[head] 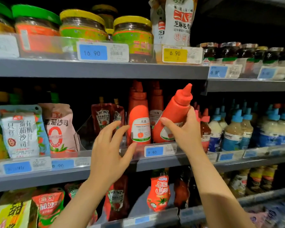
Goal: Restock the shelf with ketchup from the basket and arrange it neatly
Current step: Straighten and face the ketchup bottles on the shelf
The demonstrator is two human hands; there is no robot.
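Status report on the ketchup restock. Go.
Right hand gripping tilted ketchup bottle. Left hand open, thumb at upright bottle. Slot beside it open.

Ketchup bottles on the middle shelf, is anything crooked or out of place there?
Yes: the ketchup bottle in the right hand leans left, nozzle up and to the right, while the front bottle beside it stands upright. The left hand is open by that bottle. No spill or damage shows.
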